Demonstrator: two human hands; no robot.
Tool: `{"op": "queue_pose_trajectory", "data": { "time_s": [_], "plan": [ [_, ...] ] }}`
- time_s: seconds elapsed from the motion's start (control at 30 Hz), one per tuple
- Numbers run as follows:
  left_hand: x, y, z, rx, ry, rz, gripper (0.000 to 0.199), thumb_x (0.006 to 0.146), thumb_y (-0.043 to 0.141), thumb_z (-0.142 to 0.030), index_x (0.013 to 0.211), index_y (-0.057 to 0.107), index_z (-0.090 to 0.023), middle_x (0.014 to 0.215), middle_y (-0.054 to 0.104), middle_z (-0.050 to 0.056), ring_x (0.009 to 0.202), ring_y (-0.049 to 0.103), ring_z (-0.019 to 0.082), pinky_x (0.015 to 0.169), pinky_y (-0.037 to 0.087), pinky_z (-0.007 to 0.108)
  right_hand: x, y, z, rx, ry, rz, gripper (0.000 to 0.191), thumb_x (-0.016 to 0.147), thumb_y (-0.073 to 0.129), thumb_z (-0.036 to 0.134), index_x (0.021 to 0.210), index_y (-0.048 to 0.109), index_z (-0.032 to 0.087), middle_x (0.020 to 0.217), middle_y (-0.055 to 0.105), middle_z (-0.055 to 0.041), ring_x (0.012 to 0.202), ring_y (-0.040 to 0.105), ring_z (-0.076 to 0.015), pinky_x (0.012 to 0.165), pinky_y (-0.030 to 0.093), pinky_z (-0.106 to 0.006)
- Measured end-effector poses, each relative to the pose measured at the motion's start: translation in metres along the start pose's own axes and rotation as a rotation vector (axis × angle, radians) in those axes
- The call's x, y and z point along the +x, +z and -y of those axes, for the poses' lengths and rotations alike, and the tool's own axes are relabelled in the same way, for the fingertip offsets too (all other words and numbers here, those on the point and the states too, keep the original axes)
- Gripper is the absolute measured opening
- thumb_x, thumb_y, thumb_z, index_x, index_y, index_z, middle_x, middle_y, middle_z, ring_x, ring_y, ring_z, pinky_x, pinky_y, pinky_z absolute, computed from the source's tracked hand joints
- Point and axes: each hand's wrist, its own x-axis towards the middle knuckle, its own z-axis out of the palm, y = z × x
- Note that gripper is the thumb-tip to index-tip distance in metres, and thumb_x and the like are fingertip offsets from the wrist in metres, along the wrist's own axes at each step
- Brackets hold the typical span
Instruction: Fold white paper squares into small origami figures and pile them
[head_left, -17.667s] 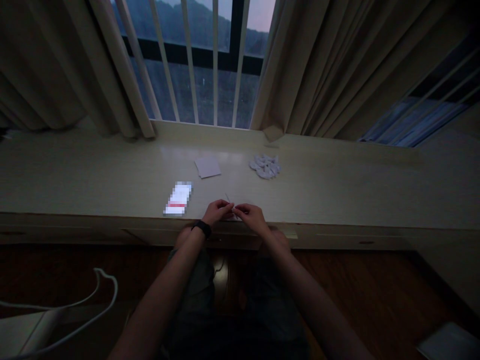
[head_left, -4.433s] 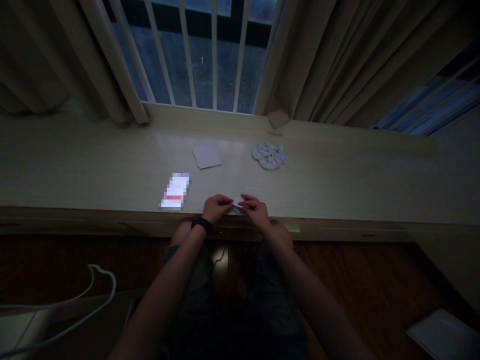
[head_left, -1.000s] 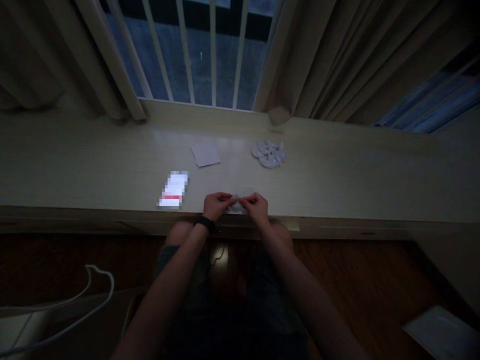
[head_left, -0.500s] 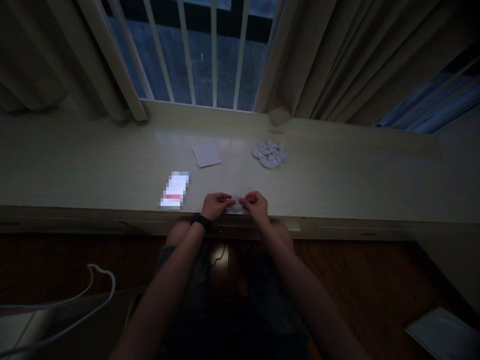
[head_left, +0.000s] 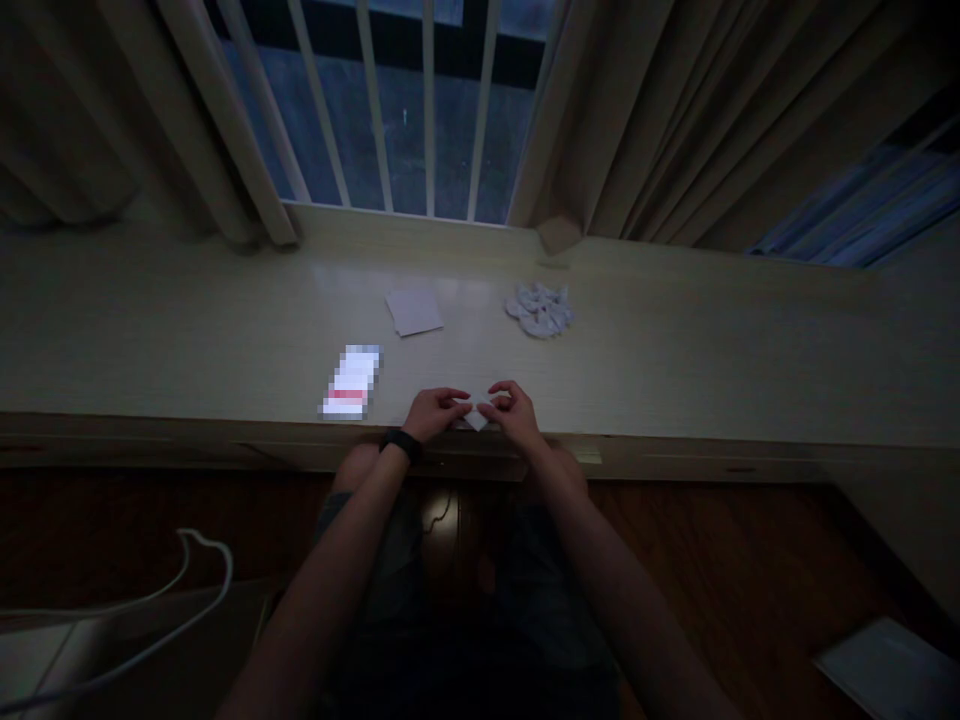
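A small folded white paper [head_left: 477, 414] is held between my two hands at the front edge of the pale counter [head_left: 675, 350]. My left hand [head_left: 436, 412], with a black band on its wrist, pinches the paper's left side. On the right side, my right hand [head_left: 511, 410] grips it between thumb and fingers. Beyond them lies a small stack of square white sheets [head_left: 415, 311]. To the right of the stack sits a cluster of folded or crumpled white paper pieces [head_left: 541, 310].
A lit phone [head_left: 353, 382], its screen pixelated, lies left of my hands. A brown object [head_left: 559, 234] stands by the curtain [head_left: 622, 120] at the back. A white cable [head_left: 221, 580] hangs at the lower left. A pale flat object [head_left: 889, 665] is at the lower right.
The paper between my hands now shows a flatter, pointed shape with a corner towards me. My fingers have shifted slightly, and the right fingers are spread a little more.
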Motion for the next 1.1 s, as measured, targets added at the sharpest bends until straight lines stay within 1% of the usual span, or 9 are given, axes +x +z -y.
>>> {"op": "queue_pose_trajectory", "data": {
  "time_s": [0.13, 0.27, 0.37, 0.5, 0.6, 0.73, 0.83, 0.97, 1.1],
  "plan": [
    [0.000, -0.002, 0.000, -0.098, 0.013, 0.022, 0.040, 0.067, 0.072, -0.033, 0.099, 0.060, -0.013, 0.055, 0.063, 0.000, 0.047, 0.056, 0.011, 0.046, 0.040, 0.019, 0.001, -0.003, -0.001, -0.035, -0.001, 0.084, 0.043, 0.062, 0.073, 0.035, 0.095, 0.049, 0.022, 0.060, 0.057, 0.0061, 0.053, 0.053, -0.0120, 0.052, 0.040, -0.024],
    [0.000, 0.000, 0.000, -0.158, 0.016, 0.029, 0.038, 0.063, 0.074, -0.030, 0.092, 0.053, -0.015, 0.051, 0.060, -0.004, 0.042, 0.051, 0.008, 0.043, 0.036, 0.017, 0.005, -0.006, -0.001, -0.055, 0.040, 0.164, 0.050, 0.057, 0.076, 0.033, 0.098, 0.049, 0.022, 0.056, 0.051, 0.0090, 0.049, 0.048, -0.0101, 0.048, 0.036, -0.022],
    [0.000, 0.002, 0.000, -0.161, 0.032, 0.040, 0.035, 0.063, 0.074, -0.031, 0.085, 0.051, -0.016, 0.052, 0.060, -0.004, 0.043, 0.051, 0.008, 0.044, 0.036, 0.017, 0.009, -0.007, -0.003, -0.023, 0.083, 0.147, 0.051, 0.053, 0.078, 0.031, 0.091, 0.046, 0.023, 0.056, 0.048, 0.0105, 0.048, 0.047, -0.0089, 0.047, 0.036, -0.020],
    [0.000, 0.003, -0.001, -0.140, 0.038, 0.013, 0.033, 0.065, 0.073, -0.035, 0.083, 0.053, -0.016, 0.055, 0.063, -0.002, 0.048, 0.056, 0.010, 0.047, 0.039, 0.018, 0.011, -0.007, -0.006, 0.041, 0.122, 0.070, 0.052, 0.048, 0.079, 0.031, 0.084, 0.042, 0.023, 0.059, 0.049, 0.0102, 0.049, 0.048, -0.0087, 0.049, 0.039, -0.021],
    [-0.001, 0.000, -0.002, -0.133, 0.015, 0.044, 0.033, 0.066, 0.072, -0.037, 0.085, 0.054, -0.016, 0.058, 0.065, 0.000, 0.050, 0.058, 0.011, 0.048, 0.041, 0.019, 0.011, -0.009, -0.011, 0.011, 0.078, 0.042, 0.048, 0.050, 0.079, 0.035, 0.079, 0.043, 0.022, 0.061, 0.051, 0.0090, 0.052, 0.050, -0.0090, 0.051, 0.042, -0.021],
    [-0.003, -0.003, -0.004, -0.136, -0.011, 0.069, 0.033, 0.066, 0.072, -0.037, 0.083, 0.055, -0.015, 0.059, 0.066, 0.001, 0.049, 0.059, 0.012, 0.046, 0.041, 0.019, 0.011, -0.013, -0.016, -0.024, 0.015, 0.082, 0.042, 0.054, 0.078, 0.039, 0.075, 0.046, 0.020, 0.062, 0.054, 0.0066, 0.055, 0.053, -0.0103, 0.054, 0.045, -0.023],
    [-0.004, -0.003, -0.006, -0.157, -0.027, 0.048, 0.034, 0.064, 0.074, -0.034, 0.084, 0.053, -0.015, 0.056, 0.066, 0.001, 0.047, 0.059, 0.013, 0.044, 0.040, 0.019, 0.010, -0.014, -0.017, -0.025, 0.028, 0.111, 0.041, 0.055, 0.078, 0.039, 0.077, 0.049, 0.020, 0.061, 0.057, 0.0053, 0.054, 0.055, -0.0116, 0.054, 0.047, -0.025],
    [-0.005, -0.004, -0.009, -0.223, -0.059, 0.022, 0.037, 0.062, 0.075, -0.033, 0.083, 0.050, -0.016, 0.058, 0.067, 0.002, 0.049, 0.061, 0.014, 0.043, 0.041, 0.019, 0.007, -0.014, -0.013, -0.027, 0.056, 0.119, 0.044, 0.059, 0.076, 0.043, 0.088, 0.051, 0.020, 0.061, 0.062, 0.0036, 0.054, 0.060, -0.0143, 0.054, 0.049, -0.027],
    [-0.007, -0.007, -0.012, -0.258, -0.076, 0.008, 0.038, 0.061, 0.076, -0.033, 0.082, 0.049, -0.016, 0.056, 0.065, 0.000, 0.047, 0.060, 0.012, 0.043, 0.042, 0.018, 0.005, -0.015, -0.009, -0.030, 0.060, 0.139, 0.044, 0.061, 0.075, 0.044, 0.087, 0.049, 0.020, 0.059, 0.063, 0.0037, 0.052, 0.061, -0.0150, 0.051, 0.049, -0.026]
  ]
}}
